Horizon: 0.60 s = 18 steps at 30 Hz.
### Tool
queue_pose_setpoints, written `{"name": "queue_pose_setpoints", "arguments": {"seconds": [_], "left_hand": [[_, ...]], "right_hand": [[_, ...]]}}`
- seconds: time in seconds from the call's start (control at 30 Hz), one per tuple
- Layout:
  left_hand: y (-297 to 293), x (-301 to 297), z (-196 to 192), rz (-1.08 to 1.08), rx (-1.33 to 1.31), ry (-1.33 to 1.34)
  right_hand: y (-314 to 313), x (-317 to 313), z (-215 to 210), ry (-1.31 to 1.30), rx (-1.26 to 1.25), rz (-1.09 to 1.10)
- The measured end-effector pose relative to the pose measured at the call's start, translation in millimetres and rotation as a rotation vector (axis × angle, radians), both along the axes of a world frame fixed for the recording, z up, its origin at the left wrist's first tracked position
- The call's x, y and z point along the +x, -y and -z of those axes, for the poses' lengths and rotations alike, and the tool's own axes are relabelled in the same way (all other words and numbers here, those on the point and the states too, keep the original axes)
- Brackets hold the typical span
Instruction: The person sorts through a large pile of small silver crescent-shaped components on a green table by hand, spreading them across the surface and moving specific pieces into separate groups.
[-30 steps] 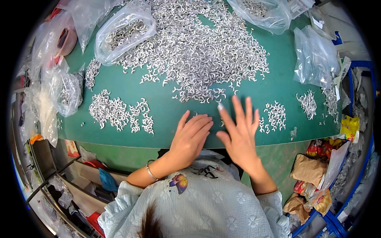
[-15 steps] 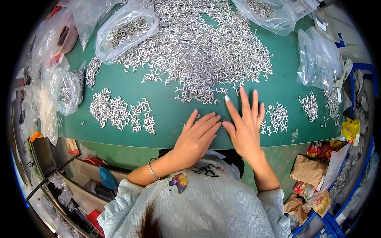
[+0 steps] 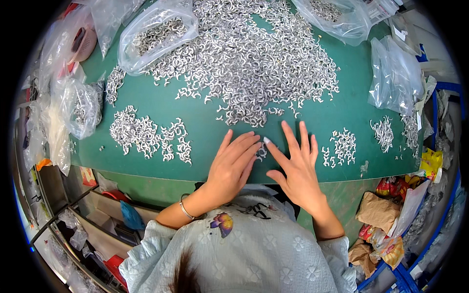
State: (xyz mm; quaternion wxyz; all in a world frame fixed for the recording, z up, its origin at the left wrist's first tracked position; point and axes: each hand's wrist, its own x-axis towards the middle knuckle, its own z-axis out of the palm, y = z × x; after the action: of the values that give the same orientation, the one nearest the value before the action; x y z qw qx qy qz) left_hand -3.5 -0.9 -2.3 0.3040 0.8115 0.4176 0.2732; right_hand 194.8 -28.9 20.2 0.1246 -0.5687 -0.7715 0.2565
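Note:
Small silver-grey curved metal pieces lie in a large pile (image 3: 254, 73) on the green table (image 3: 205, 110). My left hand (image 3: 232, 161) rests just in front of the pile's near edge, fingers stretched out and close together. Beside it is my right hand (image 3: 298, 166), palm down with its fingers spread, the index fingertip near a few loose curved pieces (image 3: 261, 152). These lie between the two hands, partly hidden by the left fingers. Neither hand visibly grips anything.
A smaller heap of pieces (image 3: 134, 132) lies at left, others (image 3: 343, 146) at right, with a narrow bunch (image 3: 383, 134) farther right. Clear plastic bags (image 3: 159, 36) holding pieces stand at the back and left. Folded clear bags (image 3: 393, 73) lie at far right.
My right hand has drawn back from the pile's edge toward me and slightly left. My left hand has shifted a little left. A few pieces now show between them.

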Motion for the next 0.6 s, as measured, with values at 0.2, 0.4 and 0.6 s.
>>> {"name": "queue_pose_setpoints", "arguments": {"seconds": [0.2,0.4,0.6], "left_hand": [[1,12,0,0.207,0.065,-0.069],[5,7,6,0.213,0.037,-0.064],[4,19,0,0.321,0.105,-0.094]], "right_hand": [[-28,6,16,0.074,0.170,0.160],[-7,13,1,0.013,0.060,0.129],[-32,7,12,0.105,0.178,0.174]]}}
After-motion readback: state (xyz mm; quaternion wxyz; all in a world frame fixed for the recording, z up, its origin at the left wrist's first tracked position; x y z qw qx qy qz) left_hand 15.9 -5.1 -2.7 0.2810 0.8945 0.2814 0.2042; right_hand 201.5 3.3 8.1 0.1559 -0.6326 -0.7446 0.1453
